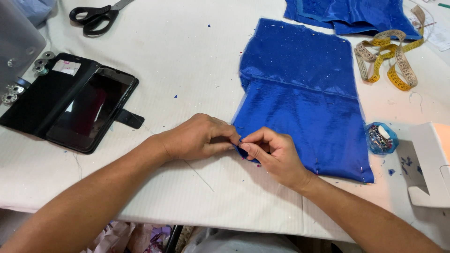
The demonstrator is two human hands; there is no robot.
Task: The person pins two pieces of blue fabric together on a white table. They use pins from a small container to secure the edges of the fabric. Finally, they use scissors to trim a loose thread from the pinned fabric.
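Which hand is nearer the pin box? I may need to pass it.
Right hand, just left of the pin box; the left hand lies farther left.

The blue fabric piece [302, 98] lies flat on the white table, a shiny satin panel with a sheer, glittery layer over its upper part (a crosswise fold or seam divides the two). Small pins stud its edges. Its lower-left corner, at about 7 o'clock of the panel, is pinched between the fingertips of both hands, slightly lifted and folded.
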